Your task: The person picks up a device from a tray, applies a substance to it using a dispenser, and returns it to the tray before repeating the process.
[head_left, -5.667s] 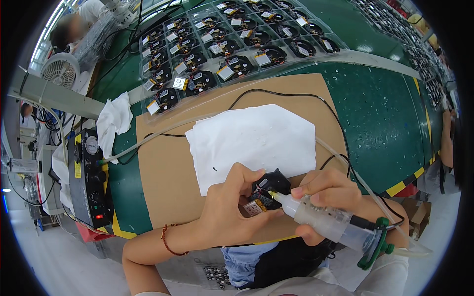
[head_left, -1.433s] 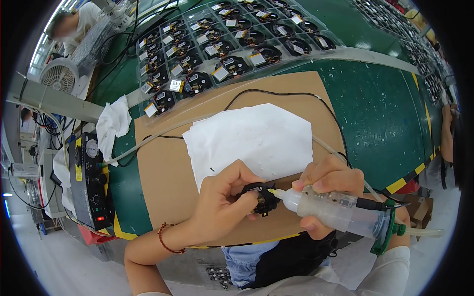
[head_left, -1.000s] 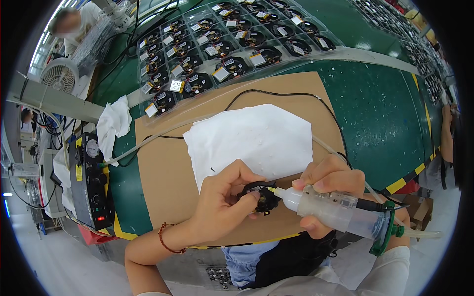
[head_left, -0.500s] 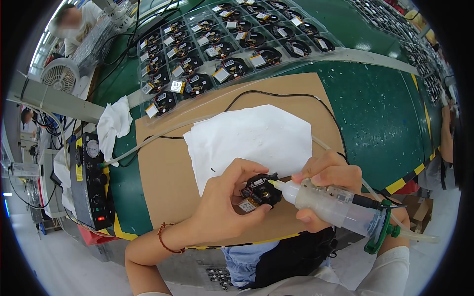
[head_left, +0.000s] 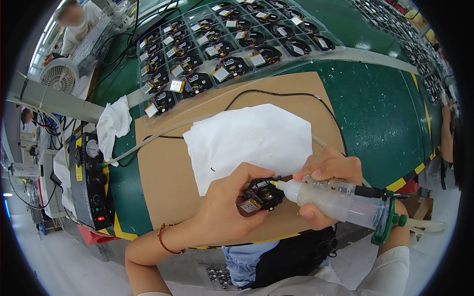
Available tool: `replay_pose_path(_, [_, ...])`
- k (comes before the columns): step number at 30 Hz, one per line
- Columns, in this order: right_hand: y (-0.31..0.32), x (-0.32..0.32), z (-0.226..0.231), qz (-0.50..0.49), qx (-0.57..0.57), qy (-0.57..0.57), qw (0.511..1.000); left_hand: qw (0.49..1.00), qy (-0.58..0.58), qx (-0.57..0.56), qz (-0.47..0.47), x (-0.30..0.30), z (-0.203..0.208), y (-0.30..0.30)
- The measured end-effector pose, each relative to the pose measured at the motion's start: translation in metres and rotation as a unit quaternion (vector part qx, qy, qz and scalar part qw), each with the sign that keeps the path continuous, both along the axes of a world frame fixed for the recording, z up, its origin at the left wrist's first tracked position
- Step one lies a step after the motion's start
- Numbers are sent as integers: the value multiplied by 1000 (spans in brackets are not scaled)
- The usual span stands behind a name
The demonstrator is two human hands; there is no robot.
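Note:
Between the thumb and fingers of my left hand [head_left: 229,202] is a small round black electronic assembly [head_left: 266,194] with a silver-and-yellow battery [head_left: 250,205] at its lower left. My right hand [head_left: 328,185] is wrapped round a translucent dispensing syringe [head_left: 335,200] with a green cap and a hose. The syringe's pale yellow tip [head_left: 276,184] is at the upper edge of the assembly; whether it touches I cannot tell. Both hands are just in front of a folded white cloth [head_left: 249,140], which lies on a brown cardboard sheet [head_left: 168,197].
A clear compartment tray [head_left: 217,64] with several similar assemblies spans the back. At the left stands a black dispenser box [head_left: 91,180] with a gauge, beside a crumpled white cloth [head_left: 113,121]. A black cable [head_left: 296,93] crosses the cardboard. A person [head_left: 79,27] and a fan [head_left: 60,75] are at far left.
The assembly in my left hand has turned slightly and shifted a little down and right. The syringe has moved slightly right, its rear end swinging upward. The person at far left has shifted.

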State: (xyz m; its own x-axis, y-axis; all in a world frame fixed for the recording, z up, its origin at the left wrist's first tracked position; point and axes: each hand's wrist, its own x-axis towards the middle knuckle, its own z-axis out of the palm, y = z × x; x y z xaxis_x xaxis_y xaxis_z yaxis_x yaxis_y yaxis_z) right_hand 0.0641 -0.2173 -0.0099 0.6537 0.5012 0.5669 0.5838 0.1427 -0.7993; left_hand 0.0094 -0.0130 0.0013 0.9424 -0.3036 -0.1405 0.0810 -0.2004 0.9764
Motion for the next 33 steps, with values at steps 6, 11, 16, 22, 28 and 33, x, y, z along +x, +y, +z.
replay_pose_path(6, [-1,4,4,24,16,67,997,999,1,31,-19,1,4,0])
replay_pose_path(11, [-2,3,9,8,-33,148,988,999,-17,29,-23,2,3,2])
replay_pose_path(16, [-2,5,9,19,-32,144,989,998,-8,49,-27,3,8,0])
replay_pose_path(22, [1,5,7,26,-26,139,990,998,-21,50,-26,1,4,0])
replay_pose_path(28, [1,6,8,22,-38,95,994,995,-12,87,-38,3,15,-1])
replay_pose_path(33, [0,7,7,18,-44,79,996,996,-27,77,-23,2,9,-1])
